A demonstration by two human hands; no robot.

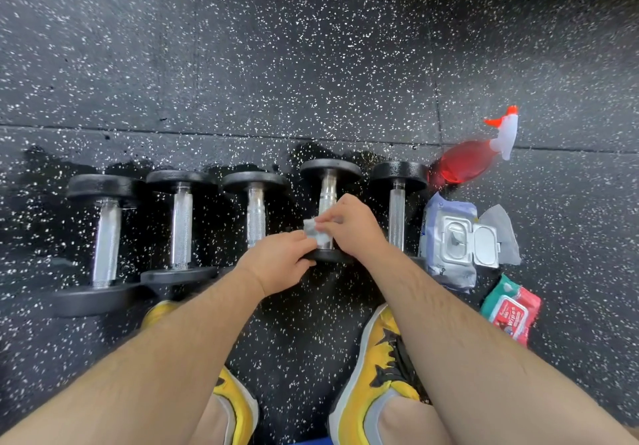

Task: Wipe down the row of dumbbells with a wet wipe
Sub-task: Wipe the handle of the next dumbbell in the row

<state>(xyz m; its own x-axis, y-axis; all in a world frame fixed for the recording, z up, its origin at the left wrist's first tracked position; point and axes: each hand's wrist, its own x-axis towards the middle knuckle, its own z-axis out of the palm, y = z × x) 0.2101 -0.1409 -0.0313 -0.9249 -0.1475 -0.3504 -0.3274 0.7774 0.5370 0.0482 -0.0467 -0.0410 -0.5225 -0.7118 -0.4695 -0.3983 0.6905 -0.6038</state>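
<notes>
Here, right hand (352, 226) pinches wipe (316, 232) beside left hand (276, 264).

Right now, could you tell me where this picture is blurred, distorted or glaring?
Head view: the spray bottle is blurred and smeared; the floor seam bows from wide-angle distortion; the leftmost dumbbell's handle shows bright glare; the upper right corner falls into dark vignetting.

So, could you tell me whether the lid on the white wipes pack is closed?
No, the lid of the white wipes pack is flipped open, lying beside its opening.
</notes>
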